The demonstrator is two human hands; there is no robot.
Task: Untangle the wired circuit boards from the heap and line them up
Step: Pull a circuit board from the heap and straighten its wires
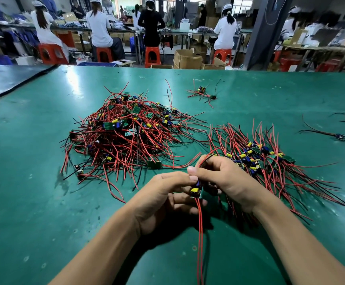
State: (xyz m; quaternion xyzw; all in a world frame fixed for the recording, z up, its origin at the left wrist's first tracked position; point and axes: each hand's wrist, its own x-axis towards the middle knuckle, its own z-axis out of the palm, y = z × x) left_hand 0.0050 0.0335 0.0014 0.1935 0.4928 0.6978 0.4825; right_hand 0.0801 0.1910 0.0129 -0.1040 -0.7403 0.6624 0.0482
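Over the green table the person is showing two bare arms, the left forearm and the right forearm, both uncovered all the way back to the table's near edge. The left hand and the right hand are bare as well. Short, plainly trimmed nails are showing on the right thumb and the left thumb, and soft creases are showing across the knuckles.

The heap of small green boards with red and black wires lies tangled at 11 o'clock. At 2 o'clock the sorted boards lie side by side, wires fanned out. I hold one board at 6 o'clock, its red wires hanging down.
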